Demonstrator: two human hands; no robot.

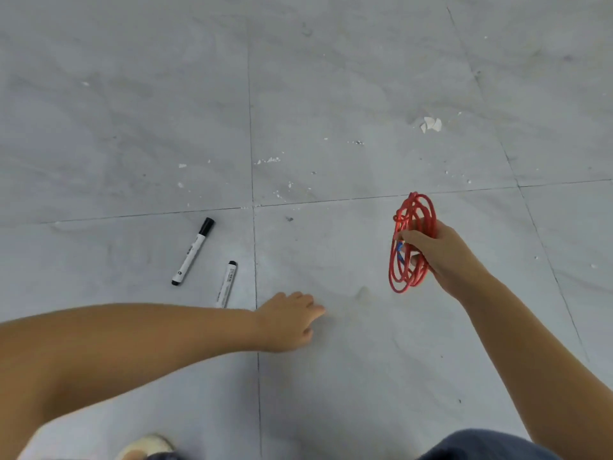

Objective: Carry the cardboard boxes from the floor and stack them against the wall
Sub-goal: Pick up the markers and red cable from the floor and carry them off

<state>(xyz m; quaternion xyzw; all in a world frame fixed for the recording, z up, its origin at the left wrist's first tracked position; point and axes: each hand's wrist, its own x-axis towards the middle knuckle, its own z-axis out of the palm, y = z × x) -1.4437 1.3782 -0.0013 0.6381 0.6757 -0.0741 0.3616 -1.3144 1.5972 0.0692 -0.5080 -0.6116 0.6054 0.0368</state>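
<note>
Down on the grey tiled floor (331, 94), no cardboard boxes are in view. Right hand (438, 252) hangs above the tiles, fingers (414, 235) curled round a red cable coil (411, 244), its loops standing upright, long axis near vertical. Left hand (288, 322) reaches across low, palm down, fingers loosely bent and close together, holding nothing. Two markers lie just left of it: one (193, 251) angled cap up-right, one (227, 283) nearly upright, partly behind the forearm. White chips (431, 124) lie well beyond.

matt grey tile floor (331, 78), red plastic-coated cord (411, 244)
</note>
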